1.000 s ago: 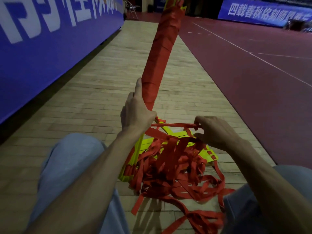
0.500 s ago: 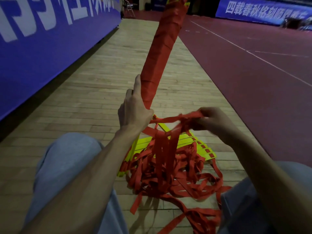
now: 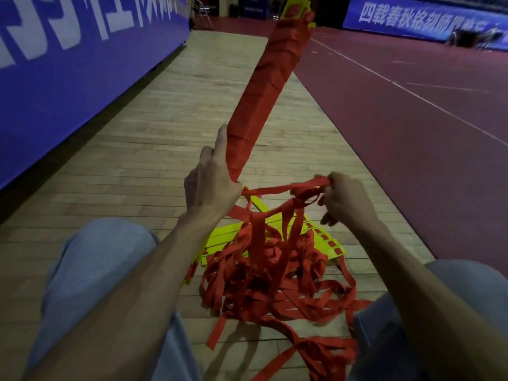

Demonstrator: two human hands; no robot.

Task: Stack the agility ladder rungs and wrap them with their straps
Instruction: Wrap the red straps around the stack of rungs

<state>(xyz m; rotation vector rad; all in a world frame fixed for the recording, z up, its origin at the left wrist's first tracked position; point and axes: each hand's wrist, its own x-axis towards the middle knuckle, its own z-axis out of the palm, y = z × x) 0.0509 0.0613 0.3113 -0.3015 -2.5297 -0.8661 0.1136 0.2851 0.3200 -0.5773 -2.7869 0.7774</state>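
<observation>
Your left hand grips the wrapped rung bundle at its lower end. Your right hand has lifted the pinched strap taut beside the bundle, likely ready for another turn. The loose straps lie below it.

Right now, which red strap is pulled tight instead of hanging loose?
The strap stretched nearly level from the left hand, which grips the wrapped bundle, to the right hand pinching it. The other straps hang or lie tangled on the wooden floor.
</observation>
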